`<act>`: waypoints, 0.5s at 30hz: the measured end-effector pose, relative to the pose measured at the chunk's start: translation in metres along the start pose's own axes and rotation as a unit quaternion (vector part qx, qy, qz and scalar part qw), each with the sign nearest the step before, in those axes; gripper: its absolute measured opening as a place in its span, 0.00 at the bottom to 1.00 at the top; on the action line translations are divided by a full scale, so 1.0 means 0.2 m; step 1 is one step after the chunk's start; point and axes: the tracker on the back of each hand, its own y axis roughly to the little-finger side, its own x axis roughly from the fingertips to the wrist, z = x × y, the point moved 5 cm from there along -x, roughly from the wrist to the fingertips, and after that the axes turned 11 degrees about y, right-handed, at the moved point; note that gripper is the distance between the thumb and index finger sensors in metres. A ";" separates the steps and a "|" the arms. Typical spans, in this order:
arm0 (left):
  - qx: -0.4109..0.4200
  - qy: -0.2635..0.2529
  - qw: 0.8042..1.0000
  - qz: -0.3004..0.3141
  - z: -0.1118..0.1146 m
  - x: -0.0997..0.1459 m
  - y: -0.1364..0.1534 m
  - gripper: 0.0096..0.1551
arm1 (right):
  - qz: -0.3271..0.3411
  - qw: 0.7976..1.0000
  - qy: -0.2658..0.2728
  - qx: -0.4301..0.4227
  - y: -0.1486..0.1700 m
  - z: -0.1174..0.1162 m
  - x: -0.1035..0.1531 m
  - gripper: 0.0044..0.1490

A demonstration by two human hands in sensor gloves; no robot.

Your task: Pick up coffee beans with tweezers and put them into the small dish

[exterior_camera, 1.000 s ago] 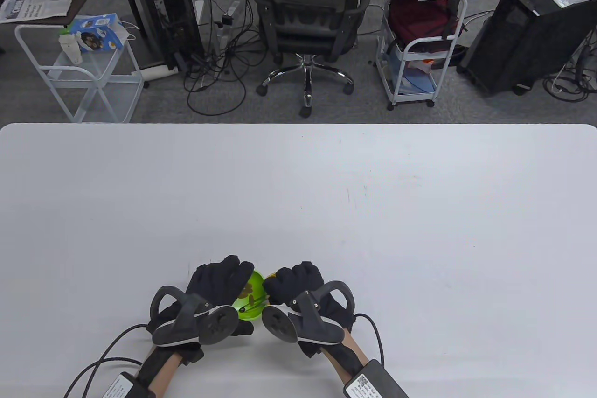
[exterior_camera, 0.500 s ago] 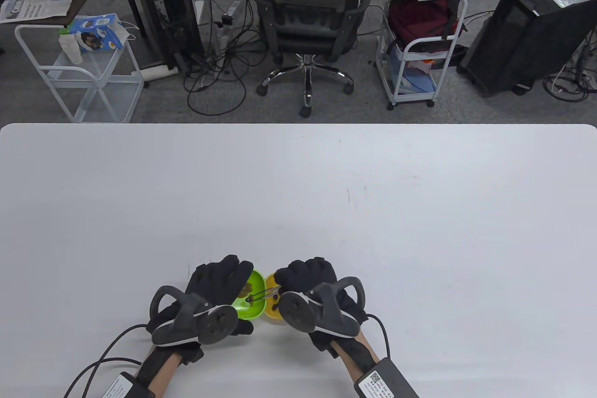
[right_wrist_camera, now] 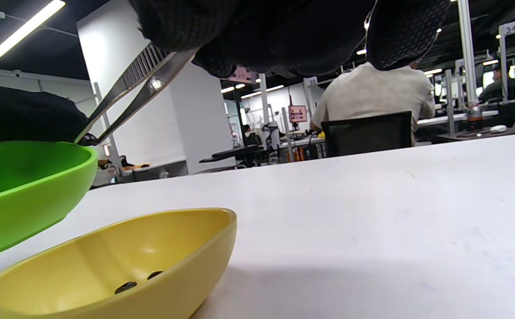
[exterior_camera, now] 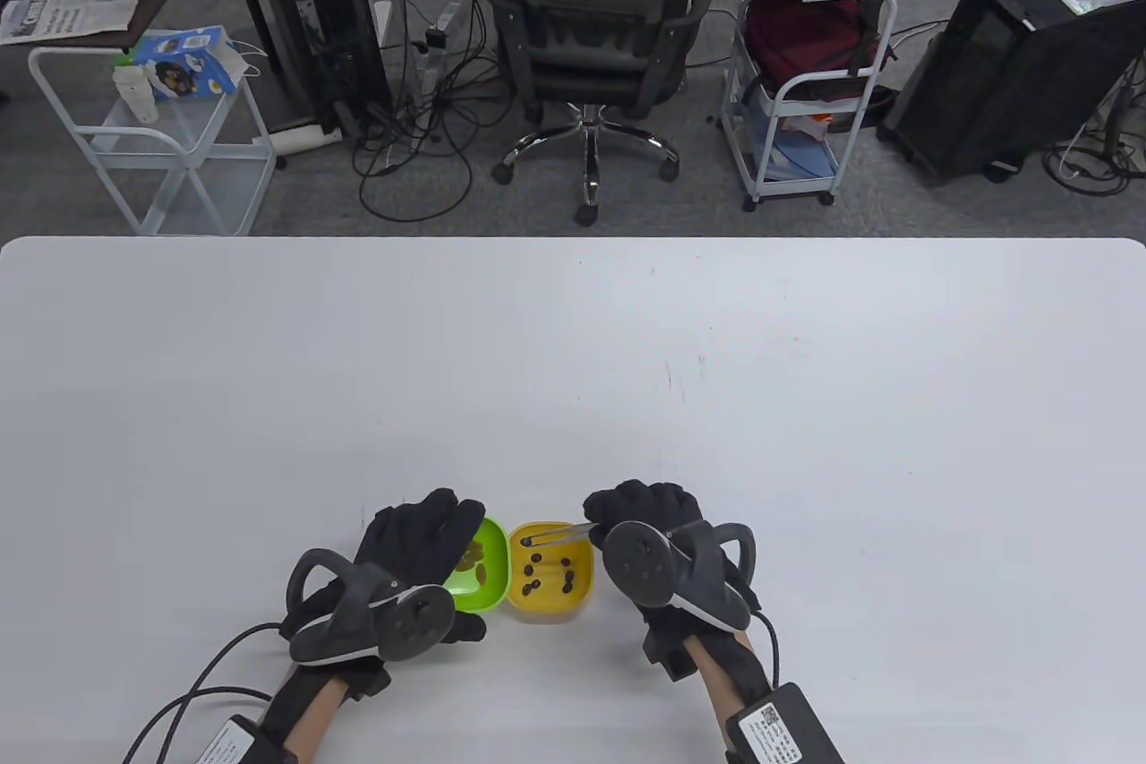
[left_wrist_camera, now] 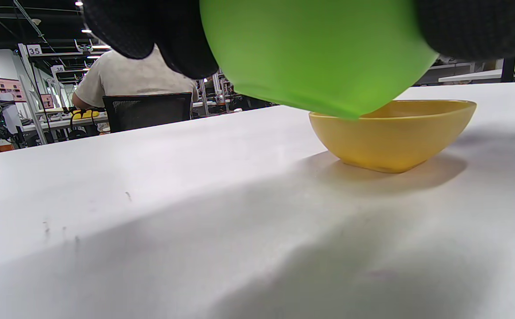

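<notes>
Table view: black-gloved left hand (exterior_camera: 421, 545) grips the glossy green plastic dish (exterior_camera: 479, 567), brown beans inside. Beside it, the yellow rounded-square dish (exterior_camera: 580, 594) holds seven dark coffee beans (exterior_camera: 548, 571). The right hand (exterior_camera: 645, 509) pinches slim metal tweezers (exterior_camera: 557, 536), a bean at their tips.

Left wrist view: the green dish (left_wrist_camera: 315, 53) is lifted and tilted.

Right wrist view: the ridged tweezers (right_wrist_camera: 129, 95) nearly closed.

We see the right hand (exterior_camera: 646, 522) has swung out to the right, away from the left hand (exterior_camera: 414, 542), and now sits clear of both dishes. That move has uncovered the yellow dish (exterior_camera: 551, 573), which was mostly hidden a second ago, so the dark beans (exterior_camera: 548, 568) in it now show. The tweezers (exterior_camera: 557, 536) have left the green dish (exterior_camera: 479, 571), and their tips now hang over the yellow dish's far left corner.
</notes>
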 end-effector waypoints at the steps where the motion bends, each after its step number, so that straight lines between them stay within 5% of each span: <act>1: 0.000 0.000 1.000 0.000 0.00 0.00 0.00 0.69 | -0.003 1.000 -0.001 -0.001 0.01 0.00 0.00 0.26; 15: 0.015 -0.003 1.000 -0.002 0.00 0.00 0.02 0.69 | -0.011 1.000 -0.017 -0.004 0.05 -0.03 0.00 0.26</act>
